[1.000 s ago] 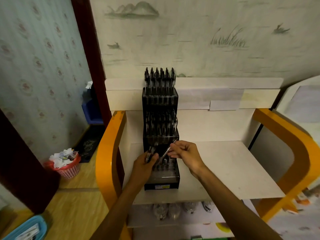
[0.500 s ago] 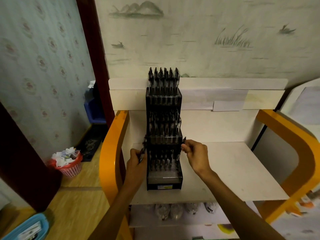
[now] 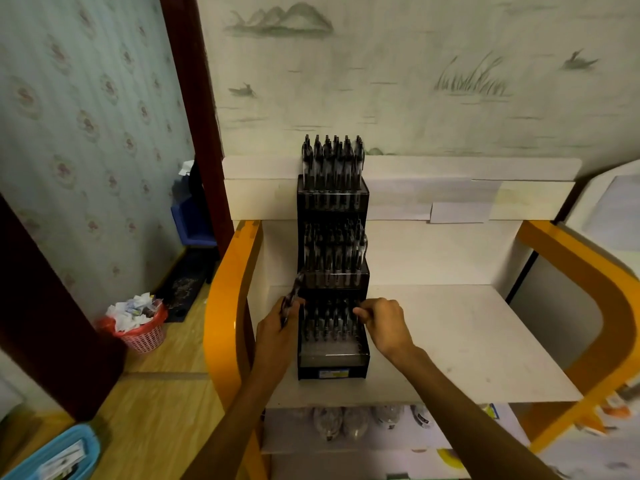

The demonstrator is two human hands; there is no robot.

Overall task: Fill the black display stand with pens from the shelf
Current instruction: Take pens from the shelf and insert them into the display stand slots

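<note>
A black three-tier display stand (image 3: 333, 368) stands on the white shelf (image 3: 467, 348), its upper two tiers packed with dark pens (image 3: 332, 161). Several pens stand in the back of the lowest tier; its front part is bare. My left hand (image 3: 277, 332) is just left of the stand and grips a small bunch of pens (image 3: 294, 292) that stick up past the stand's left edge. My right hand (image 3: 382, 323) is at the right side of the lowest tier, fingertips pinching the top of a pen there.
Orange curved side rails (image 3: 227, 306) flank the shelf on both sides. A lower shelf holds small packets (image 3: 346, 422). On the wooden floor to the left are a red basket of paper scraps (image 3: 138, 327) and a light blue tray (image 3: 59, 455).
My right hand carried a pen from in front of the middle tier down to the right side of the lowest tier. My left hand slid off the stand's front to its left side.
</note>
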